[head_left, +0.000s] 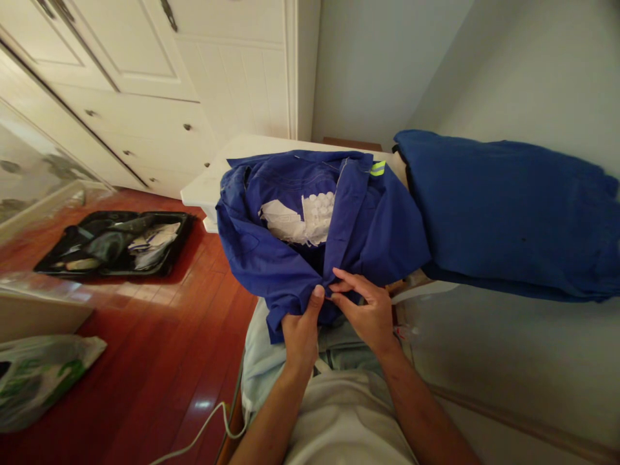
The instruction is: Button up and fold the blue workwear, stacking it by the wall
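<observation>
A dark blue garment (261, 248) with a small yellow-green reflective strip lies spread over a white surface, its near part hanging over my lap. Through its front opening show a white patch (282, 219) and a white bubbly pad (320, 213). My left hand (301, 329) grips the near edge of the garment, thumb on top and the other fingers hidden beneath the cloth. Close beside it, my right hand (364, 307) pinches the cloth's edge between thumb and fingertips. The two hands nearly meet where the front edges come together.
Folded blue fabric (508, 216) lies at the right by the wall. The white tabletop (242, 147) shows behind the garment. White cabinets (130, 58) stand at back left. An open black suitcase (116, 244) and a plastic bag (46, 378) are on the left. A white cable (206, 429) runs near my legs.
</observation>
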`<action>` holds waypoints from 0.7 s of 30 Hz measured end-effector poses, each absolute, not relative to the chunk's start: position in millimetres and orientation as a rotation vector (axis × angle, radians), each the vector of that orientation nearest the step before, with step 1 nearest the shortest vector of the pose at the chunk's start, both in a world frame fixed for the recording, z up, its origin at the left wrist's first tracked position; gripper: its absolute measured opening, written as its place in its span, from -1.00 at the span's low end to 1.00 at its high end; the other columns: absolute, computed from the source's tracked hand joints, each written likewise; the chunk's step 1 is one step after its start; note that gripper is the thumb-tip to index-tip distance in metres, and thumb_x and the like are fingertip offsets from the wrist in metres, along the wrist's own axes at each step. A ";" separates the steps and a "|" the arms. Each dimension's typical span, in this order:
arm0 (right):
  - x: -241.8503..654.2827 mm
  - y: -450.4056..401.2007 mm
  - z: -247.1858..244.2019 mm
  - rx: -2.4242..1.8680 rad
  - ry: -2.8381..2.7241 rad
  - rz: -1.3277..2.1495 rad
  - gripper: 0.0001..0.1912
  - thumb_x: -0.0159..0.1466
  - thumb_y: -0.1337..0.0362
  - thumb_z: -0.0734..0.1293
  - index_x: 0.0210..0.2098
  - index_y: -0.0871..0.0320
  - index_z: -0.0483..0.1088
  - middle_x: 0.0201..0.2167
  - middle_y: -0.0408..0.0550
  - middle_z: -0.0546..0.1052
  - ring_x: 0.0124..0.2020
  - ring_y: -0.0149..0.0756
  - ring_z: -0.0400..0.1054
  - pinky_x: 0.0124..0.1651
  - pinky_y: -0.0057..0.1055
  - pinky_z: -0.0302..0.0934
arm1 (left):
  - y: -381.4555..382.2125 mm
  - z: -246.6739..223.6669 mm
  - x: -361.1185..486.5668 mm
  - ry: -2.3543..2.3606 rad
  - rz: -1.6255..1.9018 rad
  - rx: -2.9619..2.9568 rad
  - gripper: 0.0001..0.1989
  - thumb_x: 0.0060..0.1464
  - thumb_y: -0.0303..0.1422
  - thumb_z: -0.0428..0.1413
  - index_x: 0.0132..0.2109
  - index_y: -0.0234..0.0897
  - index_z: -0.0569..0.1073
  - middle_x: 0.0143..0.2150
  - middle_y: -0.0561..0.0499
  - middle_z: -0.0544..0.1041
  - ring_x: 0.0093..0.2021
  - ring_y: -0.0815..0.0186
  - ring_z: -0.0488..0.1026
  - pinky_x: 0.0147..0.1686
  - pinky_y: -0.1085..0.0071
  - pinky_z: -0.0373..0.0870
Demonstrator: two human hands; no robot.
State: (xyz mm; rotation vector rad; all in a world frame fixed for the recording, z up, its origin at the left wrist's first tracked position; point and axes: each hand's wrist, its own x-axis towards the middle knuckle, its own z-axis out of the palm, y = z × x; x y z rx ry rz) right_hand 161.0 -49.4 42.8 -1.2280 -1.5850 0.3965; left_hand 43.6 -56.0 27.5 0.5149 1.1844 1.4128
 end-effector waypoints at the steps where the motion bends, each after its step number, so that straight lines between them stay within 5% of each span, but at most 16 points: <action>1: 161.9 -49.3 42.8 -1.203 -1.613 0.384 -0.59 0.27 0.40 0.41 0.11 0.05 0.49 -0.32 -0.15 0.61 -0.28 -0.38 0.52 -0.08 -0.42 0.43 | -55.8 28.4 43.5 1.179 1.416 0.509 -0.57 -0.06 -0.15 0.38 -0.06 -0.28 0.60 -0.03 -0.08 0.63 0.04 0.15 0.55 0.19 0.23 0.38; 8: 164.3 -50.7 43.9 -1.047 -1.723 0.294 -0.34 0.31 0.42 0.38 0.36 -0.03 0.21 -0.12 -0.11 0.60 -0.17 -0.39 0.52 0.02 -0.41 0.42 | -56.7 31.6 40.2 1.156 1.360 0.482 -0.63 -0.07 -0.14 0.38 -0.17 -0.28 0.61 -0.10 -0.08 0.64 0.03 0.11 0.56 0.16 0.19 0.41; 21: 168.1 -50.8 48.8 -1.132 -1.708 0.319 -0.45 0.28 0.43 0.38 0.24 0.01 0.36 -0.34 -0.16 0.59 -0.28 -0.37 0.48 -0.05 -0.36 0.42 | -55.8 33.9 41.3 1.072 1.336 0.430 -0.55 -0.08 -0.20 0.39 -0.05 -0.28 0.58 -0.04 -0.08 0.63 0.05 0.13 0.54 0.18 0.20 0.38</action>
